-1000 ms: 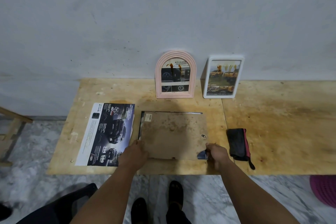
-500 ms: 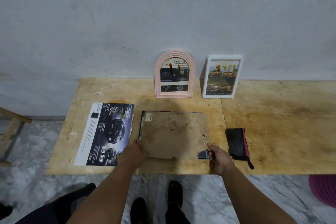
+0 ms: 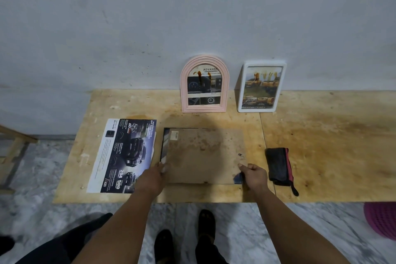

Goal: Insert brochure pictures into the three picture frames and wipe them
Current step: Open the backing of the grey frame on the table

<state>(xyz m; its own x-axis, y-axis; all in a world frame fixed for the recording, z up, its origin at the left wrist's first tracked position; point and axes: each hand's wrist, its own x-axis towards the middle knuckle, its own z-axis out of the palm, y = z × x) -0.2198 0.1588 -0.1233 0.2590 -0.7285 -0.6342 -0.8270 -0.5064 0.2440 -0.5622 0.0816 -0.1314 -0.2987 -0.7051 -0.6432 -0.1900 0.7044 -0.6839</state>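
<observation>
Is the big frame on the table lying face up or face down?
Face down: the frame lies flat with its brown backing board up, both hands at its near corners; the black rim shows along its left edge.

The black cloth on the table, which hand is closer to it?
Right. The right hand sits just left of the black cloth; the left hand is across the frame back.

Plywood table against grey wall — purple stool at right.

The brochure left of the pink frame reads "POWERTRAIN & OFF-ROAD ABILITY", "204" and "500"; the pink frame's picture reads "ADVANCE".
</observation>
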